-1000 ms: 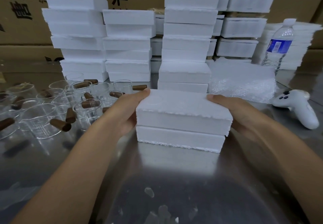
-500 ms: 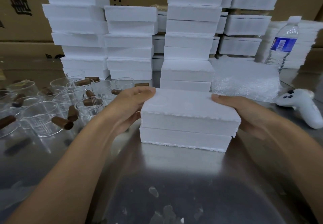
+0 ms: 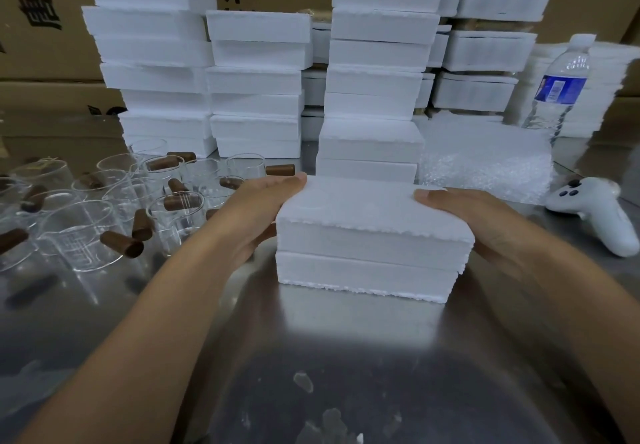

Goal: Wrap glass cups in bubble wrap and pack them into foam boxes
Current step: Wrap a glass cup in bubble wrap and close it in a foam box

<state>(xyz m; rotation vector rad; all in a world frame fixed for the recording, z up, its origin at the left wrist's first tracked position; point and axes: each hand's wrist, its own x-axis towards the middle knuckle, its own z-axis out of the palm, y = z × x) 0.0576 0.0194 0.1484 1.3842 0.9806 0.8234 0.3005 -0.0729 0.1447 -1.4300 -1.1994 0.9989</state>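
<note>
Cardboard cartons with black printed characters form the back wall. In front of them lies a stainless steel table, and several stacked foam boxes rise in columns along its far edge.

Item 1, the foam box, sits on the table at centre, just in front of the middle column. It is white and rectangular, with its lid seated on its base. 1 horizontal seam runs across the near face, and the lid edge and bottom edge are rough and crumbly.

Both hands clamp this box from opposite ends. The left hand wraps the left end, thumb laid over the far top corner. The right hand wraps the right end, thumb on the top face. The remaining fingers are hidden behind the box.

A sheet of bubble wrap lies right of the middle column. Glass cups with brown handles crowd the table's left side. A water bottle stands at far right, with a white controller lying nearer. Foam crumbs dot the near table surface.
</note>
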